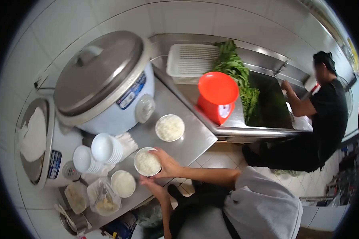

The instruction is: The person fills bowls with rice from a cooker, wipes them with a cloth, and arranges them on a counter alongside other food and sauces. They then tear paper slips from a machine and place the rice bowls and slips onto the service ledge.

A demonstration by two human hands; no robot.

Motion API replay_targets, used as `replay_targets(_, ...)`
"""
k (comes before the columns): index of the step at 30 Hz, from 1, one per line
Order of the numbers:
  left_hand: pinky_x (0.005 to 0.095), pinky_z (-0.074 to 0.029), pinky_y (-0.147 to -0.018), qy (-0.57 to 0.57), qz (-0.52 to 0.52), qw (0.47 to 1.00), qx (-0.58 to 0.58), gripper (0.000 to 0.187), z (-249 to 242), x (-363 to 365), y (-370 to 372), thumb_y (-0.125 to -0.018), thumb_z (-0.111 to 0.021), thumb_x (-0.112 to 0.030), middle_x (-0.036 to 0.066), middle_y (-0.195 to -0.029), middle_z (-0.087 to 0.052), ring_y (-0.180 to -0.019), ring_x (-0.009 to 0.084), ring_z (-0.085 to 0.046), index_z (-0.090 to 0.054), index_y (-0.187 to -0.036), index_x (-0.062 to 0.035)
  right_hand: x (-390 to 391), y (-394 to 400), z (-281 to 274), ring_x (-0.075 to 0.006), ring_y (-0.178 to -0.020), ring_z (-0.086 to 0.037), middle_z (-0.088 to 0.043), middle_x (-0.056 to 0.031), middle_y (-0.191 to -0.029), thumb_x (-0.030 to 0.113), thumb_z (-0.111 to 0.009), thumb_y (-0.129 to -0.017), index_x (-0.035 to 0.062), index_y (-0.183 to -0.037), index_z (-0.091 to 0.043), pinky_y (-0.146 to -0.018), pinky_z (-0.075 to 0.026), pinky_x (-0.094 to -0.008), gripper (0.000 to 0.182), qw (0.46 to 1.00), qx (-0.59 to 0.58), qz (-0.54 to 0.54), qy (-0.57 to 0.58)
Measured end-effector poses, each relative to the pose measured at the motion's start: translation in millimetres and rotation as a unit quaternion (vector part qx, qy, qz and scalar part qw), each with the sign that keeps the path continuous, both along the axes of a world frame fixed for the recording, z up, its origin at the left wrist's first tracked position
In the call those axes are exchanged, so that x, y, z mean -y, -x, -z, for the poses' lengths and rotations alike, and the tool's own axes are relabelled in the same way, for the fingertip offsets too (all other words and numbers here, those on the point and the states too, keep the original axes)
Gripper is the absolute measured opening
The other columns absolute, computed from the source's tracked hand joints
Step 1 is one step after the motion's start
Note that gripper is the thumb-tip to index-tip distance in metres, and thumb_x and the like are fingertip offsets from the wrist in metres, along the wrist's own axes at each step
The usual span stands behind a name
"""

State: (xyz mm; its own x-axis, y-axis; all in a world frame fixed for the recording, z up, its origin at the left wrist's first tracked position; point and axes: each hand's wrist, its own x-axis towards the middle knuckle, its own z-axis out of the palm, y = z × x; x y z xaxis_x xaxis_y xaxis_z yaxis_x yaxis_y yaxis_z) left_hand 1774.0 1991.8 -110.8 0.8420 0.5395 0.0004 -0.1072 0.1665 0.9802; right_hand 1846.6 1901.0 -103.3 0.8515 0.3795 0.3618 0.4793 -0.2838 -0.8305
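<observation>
My right hand (168, 164) is wrapped round the side of a white bowl of rice (146, 161), held over the steel counter's near edge. Just below it my left hand (154, 189) has its fingers stretched toward the bowl's underside. Another bowl of rice (170, 128) stands farther up the counter, and a third rice bowl (123, 184) sits beside my left hand. Stacked empty bowls (103, 147) lie tilted past the held bowl, with a second stack (83, 159) next to them.
A large rice cooker (97, 75) with its lid on stands behind the bowls; another cooker (34, 139) is at the left. Plastic bags (103, 197) lie by the bowls. Beyond the counter are a red scale (218, 95), leafy greens (235, 71) and a co-worker (331, 107) at the sink (269, 128).
</observation>
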Motion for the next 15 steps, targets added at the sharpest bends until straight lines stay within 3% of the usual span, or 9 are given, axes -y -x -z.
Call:
replay_targets(5,0.0409,-0.026,-0.101,0.099,-0.026,0.994,0.047,0.064,1.1,3.9,-11.2,-0.091,-0.019,-0.053,0.015,-0.134,-0.032,-0.122,0.0267,-0.033,-0.025,-0.131,-0.0036,20.6,11.5,-22.5,-0.0355,-0.119,-0.035,-0.034,-0.0228,-0.126,0.033,-0.082,-0.051,0.0052,-0.127,-0.029,-0.098,-0.031,-0.0398,0.097,0.992,-0.081,-0.033,-0.087)
replay_targets(6,0.0415,-0.028,-0.101,0.261,0.07,0.947,0.172,0.064,0.7,10.3,-15.3,-0.09,-0.023,-0.053,0.014,-0.134,-0.032,-0.122,0.0278,-0.033,-0.025,-0.132,-0.0048,20.9,14.8,-30.1,-0.0371,-0.12,-0.034,-0.032,-0.0234,-0.127,0.033,-0.082,-0.051,0.0043,-0.127,-0.029,-0.099,-0.031,-0.0406,0.097,0.99,-0.086,-0.054,-0.097)
replay_targets(7,0.042,-0.029,-0.1,0.406,0.158,0.852,0.29,0.064,2.9,14.8,-14.8,-0.088,-0.027,-0.053,0.014,-0.134,-0.032,-0.123,0.0289,-0.033,-0.025,-0.132,-0.0061,21.5,18.0,-36.3,-0.0387,-0.12,-0.034,-0.031,-0.024,-0.129,0.032,-0.081,-0.052,0.0035,-0.127,-0.029,-0.099,-0.03,-0.0414,0.096,0.987,-0.094,-0.079,-0.107)
replay_targets(8,0.0458,-0.034,-0.097,0.598,0.181,0.729,0.279,0.069,14.9,16.1,-15.3,-0.083,-0.034,-0.058,0.014,-0.133,-0.034,-0.121,0.0332,-0.036,-0.029,-0.132,-0.0102,32.2,17.3,-42.4,-0.0377,-0.121,-0.033,-0.03,-0.0235,-0.13,0.034,-0.082,-0.05,0.0032,-0.127,-0.029,-0.099,-0.03,-0.042,0.098,0.994,-0.052,-0.073,-0.055)
replay_targets(9,0.0458,-0.034,-0.097,0.589,0.172,0.736,0.286,0.069,11.0,17.4,-17.4,-0.083,-0.034,-0.058,0.014,-0.133,-0.034,-0.121,0.0332,-0.036,-0.029,-0.132,-0.0102,50.4,14.2,-46.8,-0.0367,-0.122,-0.032,-0.028,-0.0229,-0.132,0.035,-0.083,-0.049,0.003,-0.127,-0.029,-0.1,-0.029,-0.0427,0.1,0.998,-0.008,-0.067,-0.007)
replay_targets(11,0.0493,-0.039,-0.091,0.466,0.195,0.856,0.109,0.069,-2.2,17.0,-36.5,-0.08,-0.038,-0.059,0.013,-0.132,-0.037,-0.119,0.0363,-0.038,-0.033,-0.131,-0.0135,95.9,-2.1,-32.7,-0.0352,-0.125,-0.028,-0.026,-0.0231,-0.135,0.039,-0.084,-0.045,0.0029,-0.129,-0.028,-0.102,-0.026,-0.0434,0.107,0.972,0.169,0.11,-0.123)
replay_targets(13,0.0509,-0.04,-0.088,0.504,0.184,0.841,0.079,0.067,3.8,14.4,-57.7,-0.08,-0.039,-0.058,0.012,-0.132,-0.038,-0.118,0.0371,-0.039,-0.035,-0.13,-0.0153,133.7,-27.0,-14.2,-0.0358,-0.127,-0.026,-0.025,-0.0244,-0.135,0.04,-0.085,-0.042,0.002,-0.131,-0.026,-0.104,-0.023,-0.0427,0.113,0.968,0.1,0.225,-0.045)
replay_targets(14,0.0526,-0.042,-0.085,0.545,0.18,0.818,0.037,0.065,8.9,14.9,-66.6,-0.08,-0.04,-0.058,0.012,-0.131,-0.04,-0.116,0.0379,-0.04,-0.037,-0.13,-0.0171,135.5,-39.4,-3.6,-0.0358,-0.127,-0.026,-0.025,-0.0244,-0.135,0.04,-0.085,-0.042,0.002,-0.131,-0.026,-0.104,-0.023,-0.0427,0.113,0.966,0.104,0.234,-0.047)
replay_targets(15,0.0526,-0.042,-0.085,0.543,0.198,0.815,0.036,0.065,10.5,15.8,-77.9,-0.08,-0.04,-0.058,0.012,-0.131,-0.04,-0.116,0.0379,-0.04,-0.037,-0.13,-0.0171,137.6,-55.1,-2.3,-0.0345,-0.127,-0.024,-0.023,-0.0233,-0.136,0.039,-0.086,-0.043,0.0015,-0.133,-0.02,-0.104,-0.022,-0.0422,0.118,0.987,0.06,0.152,-0.005)
